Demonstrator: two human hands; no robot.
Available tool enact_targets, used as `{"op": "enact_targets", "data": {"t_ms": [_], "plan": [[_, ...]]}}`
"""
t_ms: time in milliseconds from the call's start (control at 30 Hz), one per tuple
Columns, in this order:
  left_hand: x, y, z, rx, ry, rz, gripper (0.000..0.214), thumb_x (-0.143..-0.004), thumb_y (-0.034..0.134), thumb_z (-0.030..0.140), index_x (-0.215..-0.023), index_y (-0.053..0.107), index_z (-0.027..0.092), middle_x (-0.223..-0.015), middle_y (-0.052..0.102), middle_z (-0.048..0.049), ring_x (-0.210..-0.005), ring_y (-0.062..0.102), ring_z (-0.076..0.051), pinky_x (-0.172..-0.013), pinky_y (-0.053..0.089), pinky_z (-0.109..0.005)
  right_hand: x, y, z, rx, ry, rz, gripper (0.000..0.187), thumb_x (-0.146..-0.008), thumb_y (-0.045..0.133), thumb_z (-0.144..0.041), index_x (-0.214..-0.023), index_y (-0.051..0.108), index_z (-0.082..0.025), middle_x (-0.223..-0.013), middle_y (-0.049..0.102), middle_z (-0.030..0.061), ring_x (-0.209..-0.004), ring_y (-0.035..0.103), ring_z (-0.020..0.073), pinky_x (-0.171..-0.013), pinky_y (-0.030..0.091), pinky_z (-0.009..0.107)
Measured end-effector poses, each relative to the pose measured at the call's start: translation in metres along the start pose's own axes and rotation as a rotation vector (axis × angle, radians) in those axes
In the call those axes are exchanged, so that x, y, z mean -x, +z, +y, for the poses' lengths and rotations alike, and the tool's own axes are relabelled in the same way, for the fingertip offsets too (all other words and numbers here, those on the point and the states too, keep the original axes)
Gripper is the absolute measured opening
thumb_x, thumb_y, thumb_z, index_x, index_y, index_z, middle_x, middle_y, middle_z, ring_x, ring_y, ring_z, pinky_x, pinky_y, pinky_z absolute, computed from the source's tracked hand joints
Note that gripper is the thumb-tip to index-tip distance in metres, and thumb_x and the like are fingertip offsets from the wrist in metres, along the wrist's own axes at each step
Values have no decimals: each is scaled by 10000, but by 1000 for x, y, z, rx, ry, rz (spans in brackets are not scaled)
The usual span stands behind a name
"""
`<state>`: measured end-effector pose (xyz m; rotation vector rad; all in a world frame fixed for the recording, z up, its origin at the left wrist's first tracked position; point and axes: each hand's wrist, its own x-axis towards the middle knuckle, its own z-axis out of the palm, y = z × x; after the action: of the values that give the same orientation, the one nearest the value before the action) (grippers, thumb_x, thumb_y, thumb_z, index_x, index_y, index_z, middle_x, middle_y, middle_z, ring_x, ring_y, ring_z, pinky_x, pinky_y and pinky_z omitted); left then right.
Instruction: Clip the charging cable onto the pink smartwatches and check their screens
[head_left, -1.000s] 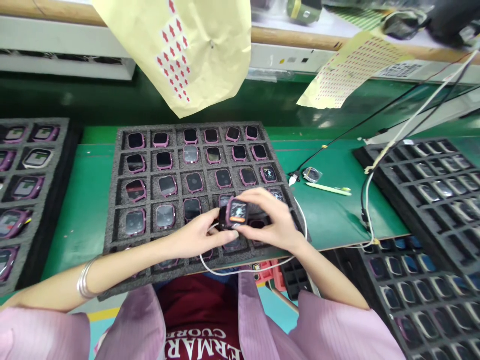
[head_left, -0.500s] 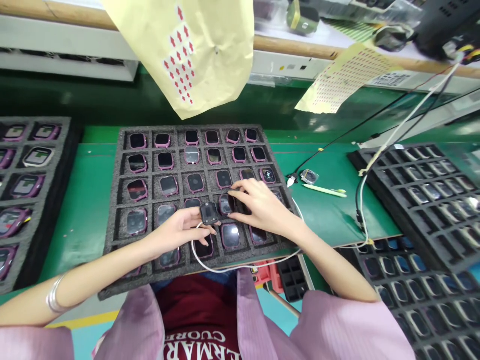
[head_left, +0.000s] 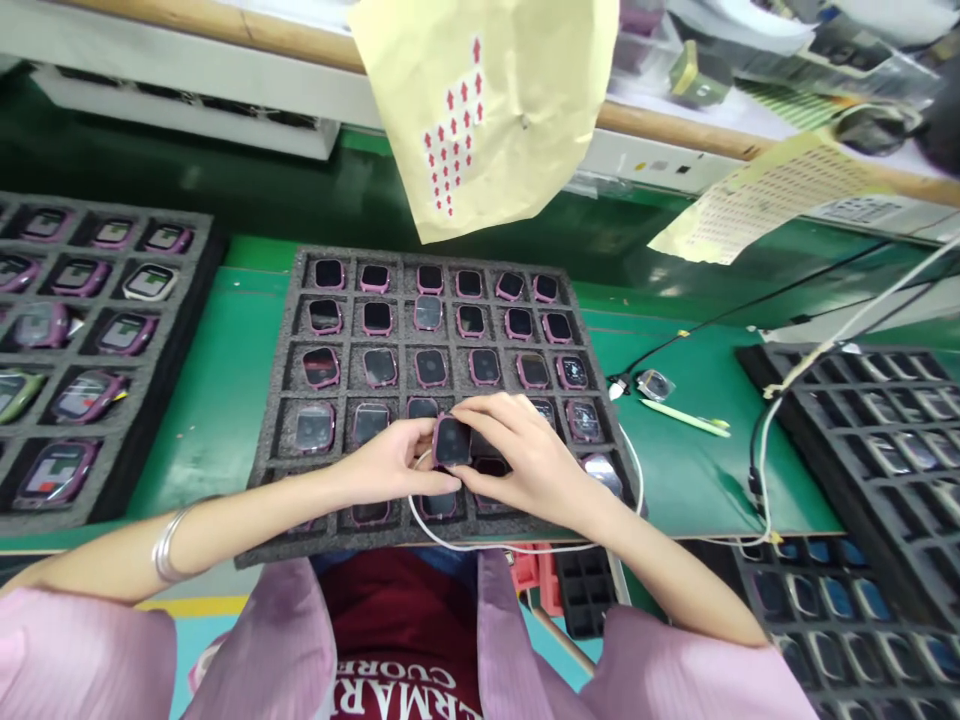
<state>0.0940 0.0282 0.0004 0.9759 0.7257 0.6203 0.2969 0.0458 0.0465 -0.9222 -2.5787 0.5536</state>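
Observation:
A purple-framed smartwatch [head_left: 452, 441] with a dark screen is raised over the foam tray [head_left: 295, 290], between my two hands. My right hand [head_left: 525, 455] is closed on the watch's right side, thumb at the lower corner and fingers at the upper one. My left hand [head_left: 401, 462] is closed at its left side, thumb along the lower edge. A white cable [head_left: 427, 532] loops up into my left hand. The black square charger on that cable is hidden now, behind the watch or my fingers. Several similar watches lie in the tray's compartments around my hands.
Another foam tray of watches [head_left: 199, 290] stands at left. More trays [head_left: 757, 375] sit at right, some lower than the green bench [head_left: 660, 470]. A light-green pen [head_left: 686, 418] and a small wrapped round item [head_left: 655, 384] lie right of the tray. Yellow sticker sheets [head_left: 487, 130] hang from the shelf.
The watch has come up out of its compartment in my right hand and met my left hand. The black charger has gone from sight behind it. The camera view has shifted left.

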Motion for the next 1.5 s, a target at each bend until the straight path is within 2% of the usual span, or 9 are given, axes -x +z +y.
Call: {"op": "enact_targets", "data": {"t_ms": [167,500,767,900,1033,1133,1233,1367,1500], "plan": [[-1,2,-3,42,-9,14,354,-759,731,272,-1055,603,126,-989,659,-54,-910,615,-171,-895,460,-328,-3,5,3,79,-36,-41,373,-883,590,-241,-1233,539,-122,-1130,614,163,-1033,582,298,-844,483,456],[1,5,5,62,-37,79,299,-794,706,313,-1013,627,125,-745,650,0,-695,605,-128,-638,474,-221,4,23,13,-1,-83,123,437,-859,625,-257,-1271,515,-159,-1113,608,139,-1001,588,273,-823,502,426],[3,6,8,31,-30,100,326,-778,719,347,-984,628,111,-837,687,-39,-746,625,-144,-673,486,-234,6,31,19,-117,-87,176,477,-855,650,-278,-1297,498,-183,-1121,592,123,-1001,587,254,-838,515,415],[2,4,10,30,23,95,360,-758,733,389,-975,633,120,-906,704,-63,-836,648,-175,-789,505,-281,10,33,14,-96,-55,209,539,-879,624,-277,-1371,422,-191,-1174,559,134,-1068,565,267,-862,507,415],[5,0,14,51,7,106,331,-789,704,385,-960,620,114,-878,716,-77,-802,667,-176,-780,517,-281,26,33,-2,-12,-119,389,379,-835,706,-296,-1166,542,-211,-888,588,64,-777,581,217,-675,484,359],[8,-2,19,38,-28,131,289,-807,689,369,-914,609,113,-808,715,-68,-646,639,-136,-630,499,-229,38,37,-15,94,-316,175,110,-872,664,-261,-851,576,-199,-695,543,11,-619,510,171,-588,394,327],[11,-3,23,10,-33,131,258,-817,680,351,-894,612,114,-800,713,-55,-486,528,-71,-514,431,-190,41,41,-18,195,-339,-87,192,-944,550,-249,-774,585,-166,-713,552,30,-645,498,172,-612,369,330],[13,-4,25,1,-30,128,232,-829,668,329,-896,616,113,-819,712,-48,-419,430,-34,-480,392,-180,33,36,-11,193,-369,-199,234,-969,516,-303,-819,609,-149,-790,566,51,-734,505,195,-673,370,344],[15,-7,27,22,-62,142,263,-818,677,344,-914,613,108,-811,716,-61,-484,526,-69,-514,421,-192,26,29,-3,166,-398,-223,243,-983,497,-304,-832,611,-152,-833,574,58,-747,499,184,-699,356,340]]}}
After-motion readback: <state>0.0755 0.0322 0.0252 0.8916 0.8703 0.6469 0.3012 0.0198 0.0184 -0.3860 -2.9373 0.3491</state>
